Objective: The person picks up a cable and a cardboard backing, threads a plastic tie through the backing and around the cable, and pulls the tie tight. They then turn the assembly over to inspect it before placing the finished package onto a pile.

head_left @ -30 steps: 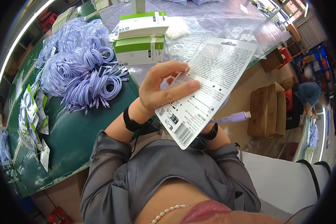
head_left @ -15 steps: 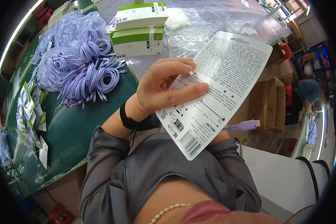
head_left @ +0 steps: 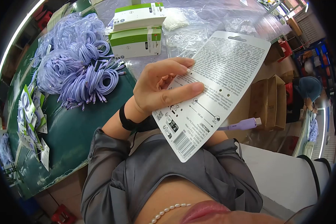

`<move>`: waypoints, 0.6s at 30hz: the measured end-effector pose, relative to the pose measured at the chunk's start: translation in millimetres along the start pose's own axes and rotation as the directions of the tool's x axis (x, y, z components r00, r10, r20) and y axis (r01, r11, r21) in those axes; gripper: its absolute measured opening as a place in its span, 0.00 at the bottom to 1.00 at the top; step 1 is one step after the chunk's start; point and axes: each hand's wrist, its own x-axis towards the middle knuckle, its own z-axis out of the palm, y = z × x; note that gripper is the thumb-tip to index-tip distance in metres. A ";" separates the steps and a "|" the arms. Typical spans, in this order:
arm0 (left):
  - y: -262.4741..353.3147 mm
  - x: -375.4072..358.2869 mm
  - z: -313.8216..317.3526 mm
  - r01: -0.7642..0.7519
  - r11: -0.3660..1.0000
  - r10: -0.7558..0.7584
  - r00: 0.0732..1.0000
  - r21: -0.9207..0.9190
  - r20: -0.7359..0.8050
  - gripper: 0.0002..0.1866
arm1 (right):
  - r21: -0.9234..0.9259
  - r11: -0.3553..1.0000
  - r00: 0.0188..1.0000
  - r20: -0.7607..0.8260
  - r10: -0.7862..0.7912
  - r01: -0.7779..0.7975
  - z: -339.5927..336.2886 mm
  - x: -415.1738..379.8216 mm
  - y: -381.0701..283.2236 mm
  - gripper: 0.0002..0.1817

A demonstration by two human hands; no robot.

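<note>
A white printed packaging card [head_left: 227, 67] is held up tilted in front of me, its text and barcode side facing me. My left hand [head_left: 166, 87] is at the card's left edge, with thumb and forefinger spread apart over small punched holes; I see nothing between them. The purple plug of a USB cable [head_left: 244, 124] pokes out from behind the card's lower right side. Behind the card my right hand is hidden; only part of its forearm [head_left: 216, 138] shows, so its grip cannot be seen.
Bundled purple cables [head_left: 72, 59] lie on the green table [head_left: 71, 130], with carded cables [head_left: 31, 117] at its left edge. Green-and-white boxes [head_left: 136, 43] and clear plastic bags [head_left: 186, 39] stand beyond. Cardboard boxes [head_left: 267, 100] and another person [head_left: 308, 91] are to the right.
My left thumb and forefinger have shifted slightly left, and the small white bit that showed between them is no longer visible there. The card has moved slightly left.
</note>
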 end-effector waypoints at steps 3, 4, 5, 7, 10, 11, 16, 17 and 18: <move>0.2 -1.3 -2.3 -0.013 0.995 0.011 1.000 0.097 0.025 0.22 | 0.049 0.999 1.000 -0.001 -0.018 0.018 -6.1 -1.6 0.6 0.25; -0.3 -1.7 -2.9 -0.020 0.989 0.015 0.999 0.144 0.039 0.23 | 0.065 0.998 1.000 -0.002 -0.025 0.025 -10.8 -3.7 -1.0 0.25; -2.2 -2.5 -3.5 -0.020 0.989 0.014 0.999 0.144 0.039 0.23 | 0.081 0.996 1.000 -0.004 -0.030 0.031 -11.9 -4.2 -0.2 0.25; -9.0 -5.3 -5.8 -0.156 0.918 0.125 0.986 0.364 0.107 0.24 | 0.111 0.993 0.999 -0.008 -0.041 0.041 -14.9 -4.8 1.0 0.24; -14.9 -4.9 -7.0 -0.278 0.842 0.214 0.959 0.463 0.187 0.25 | 0.157 0.986 0.999 -0.013 -0.053 0.054 -26.4 2.8 1.4 0.23; -16.7 -4.5 -7.0 -0.331 0.824 0.252 0.941 0.459 0.226 0.26 | 0.173 0.983 0.998 -0.016 -0.056 0.058 -32.5 10.8 1.8 0.23; -20.0 -5.4 -6.5 -0.375 0.797 0.284 0.925 0.474 0.253 0.27 | 0.252 0.964 0.996 -0.039 -0.077 0.085 -39.9 18.0 9.1 0.21; -19.8 -5.1 -6.8 -0.374 0.798 0.284 0.925 0.473 0.253 0.27 | 0.267 0.959 0.996 -0.043 -0.083 0.091 -42.0 20.0 9.9 0.21; -18.6 -4.6 -7.7 -0.391 0.774 0.284 0.917 0.498 0.279 0.27 | 0.282 0.954 0.995 -0.046 -0.089 0.098 -42.7 19.7 10.8 0.21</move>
